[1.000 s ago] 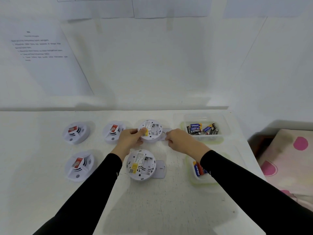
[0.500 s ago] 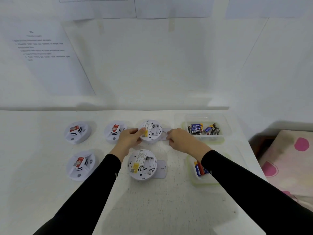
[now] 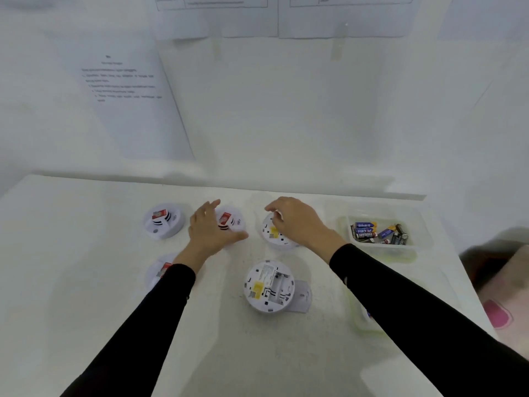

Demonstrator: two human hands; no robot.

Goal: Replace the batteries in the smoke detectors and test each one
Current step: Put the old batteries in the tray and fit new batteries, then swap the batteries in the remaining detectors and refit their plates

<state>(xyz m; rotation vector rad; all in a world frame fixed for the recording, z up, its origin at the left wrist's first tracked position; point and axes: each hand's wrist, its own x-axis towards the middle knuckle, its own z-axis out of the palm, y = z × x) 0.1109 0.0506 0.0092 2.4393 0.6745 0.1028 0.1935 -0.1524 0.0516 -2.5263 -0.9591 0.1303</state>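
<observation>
Head view. The left hand (image 3: 210,232) is being held flat over an upright smoke detector (image 3: 236,222) lying directly beneath the fingertips, with the fingers straight and spread and nothing gripped. The right hand (image 3: 296,223) is being held with curled fingers above an overturned smoke detector (image 3: 272,234), which is sitting just under its fingertips and thumb. Whether anything is being pinched there cannot be told. Nearer the person than both palms, a second opened detector (image 3: 269,286) is lying back-up on the table (image 3: 257,353), its battery bay apparently empty and its cover plate (image 3: 303,296) touching its right side. Out beyond the right wrist, a battery tub (image 3: 420,239) is holding loose batteries (image 3: 369,232).

The step in hand is being judged as a move on to the next unit. It is best done if the upright detector is gripped round its rim, not by its labelled face, and is turned over close to the table.

Compared with half a second ago, the left hand is no longer being kept on the overturned detector's left edge and has been shifted left onto its neighbour. The right hand has been brought from the plate beside that detector to above its back.
</observation>
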